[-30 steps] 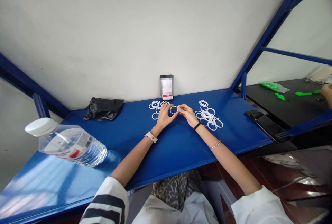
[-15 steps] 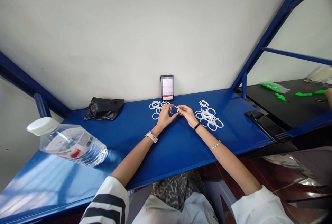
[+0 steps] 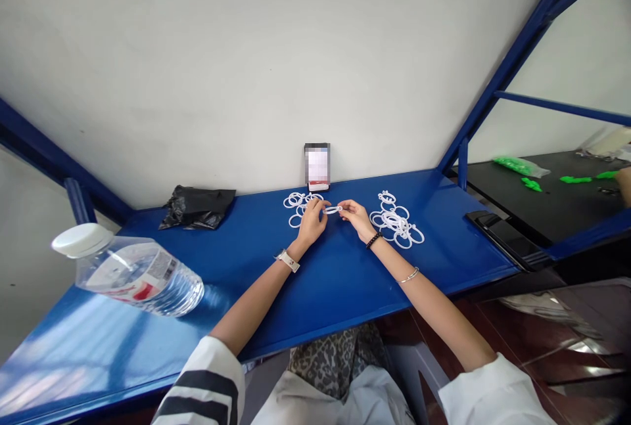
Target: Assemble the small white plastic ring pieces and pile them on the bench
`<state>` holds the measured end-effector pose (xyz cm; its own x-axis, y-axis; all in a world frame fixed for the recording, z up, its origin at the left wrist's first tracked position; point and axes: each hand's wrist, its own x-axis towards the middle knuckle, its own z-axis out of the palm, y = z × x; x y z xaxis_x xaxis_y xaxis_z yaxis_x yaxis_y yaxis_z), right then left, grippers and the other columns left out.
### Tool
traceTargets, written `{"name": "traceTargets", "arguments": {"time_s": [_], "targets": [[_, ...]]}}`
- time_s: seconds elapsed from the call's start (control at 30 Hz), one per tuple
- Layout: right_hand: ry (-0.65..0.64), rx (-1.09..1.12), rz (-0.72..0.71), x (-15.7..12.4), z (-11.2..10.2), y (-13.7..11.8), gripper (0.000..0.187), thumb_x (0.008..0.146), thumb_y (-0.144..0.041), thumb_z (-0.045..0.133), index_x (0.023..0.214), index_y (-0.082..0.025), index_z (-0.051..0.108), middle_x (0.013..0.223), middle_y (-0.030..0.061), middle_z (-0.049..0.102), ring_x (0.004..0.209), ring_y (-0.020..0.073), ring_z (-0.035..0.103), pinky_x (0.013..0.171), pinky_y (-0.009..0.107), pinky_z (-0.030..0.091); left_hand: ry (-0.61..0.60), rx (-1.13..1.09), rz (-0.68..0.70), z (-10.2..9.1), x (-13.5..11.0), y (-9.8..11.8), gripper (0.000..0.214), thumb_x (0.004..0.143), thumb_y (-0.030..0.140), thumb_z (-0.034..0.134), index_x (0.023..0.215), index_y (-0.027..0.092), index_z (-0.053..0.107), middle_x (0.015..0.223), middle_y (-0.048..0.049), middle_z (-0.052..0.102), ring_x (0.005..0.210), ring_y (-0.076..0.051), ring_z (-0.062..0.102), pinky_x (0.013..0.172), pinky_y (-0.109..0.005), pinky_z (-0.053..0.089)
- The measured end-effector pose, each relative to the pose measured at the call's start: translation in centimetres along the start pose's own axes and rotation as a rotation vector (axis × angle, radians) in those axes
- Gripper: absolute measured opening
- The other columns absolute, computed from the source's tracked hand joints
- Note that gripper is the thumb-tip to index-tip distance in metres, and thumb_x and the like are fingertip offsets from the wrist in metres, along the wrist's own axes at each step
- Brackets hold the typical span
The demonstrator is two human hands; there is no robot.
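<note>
Between my hands a thin white plastic ring [image 3: 332,210], like a curtain ring, is seen almost edge-on just above the table. The fingertips of my right hand [image 3: 357,216] pinch its right end, where a small knob or loop shows. At its left end are the thumb and fingers of my left hand [image 3: 311,221], closed on the rim. Behind my left hand lies a small group of white rings [image 3: 294,200], partly covered by the hand. A larger heap of white rings [image 3: 395,220], some with small loops, lies right of my right hand.
A phone [image 3: 318,165] leans upright against the wall behind my hands. On the blue table [image 3: 315,300] are a black plastic bag [image 3: 197,207] and, at the left, a water bottle [image 3: 133,274]. A dark glossy object [image 3: 507,238] lies at the right edge. Green pieces [image 3: 522,166] lie on the neighbouring table.
The ring between my hands has tipped from a round, face-on view to nearly edge-on. My left fingers have shifted slightly along its left side; both hands stay in about the same place.
</note>
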<state>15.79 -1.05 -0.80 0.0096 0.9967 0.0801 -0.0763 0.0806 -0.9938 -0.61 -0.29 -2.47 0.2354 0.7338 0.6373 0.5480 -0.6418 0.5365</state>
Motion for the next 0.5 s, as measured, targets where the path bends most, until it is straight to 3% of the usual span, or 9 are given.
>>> {"name": "traceTargets", "arguments": {"time_s": [0.5], "targets": [[0.1,0.061,0.066,0.31,-0.47,-0.26,0.025,0.063,-0.028,0.071,0.085,-0.02,0.063,0.073,-0.0006,0.067,0.063,0.0108,0.058,0.061,0.024,0.046,-0.014,0.014,-0.015,0.17,0.07,0.04,0.009,0.089,0.018,0.049,0.089,0.018,0.058,0.093,-0.0069,0.055,0.09,-0.019,0.053,0.074,-0.03,0.046]]}}
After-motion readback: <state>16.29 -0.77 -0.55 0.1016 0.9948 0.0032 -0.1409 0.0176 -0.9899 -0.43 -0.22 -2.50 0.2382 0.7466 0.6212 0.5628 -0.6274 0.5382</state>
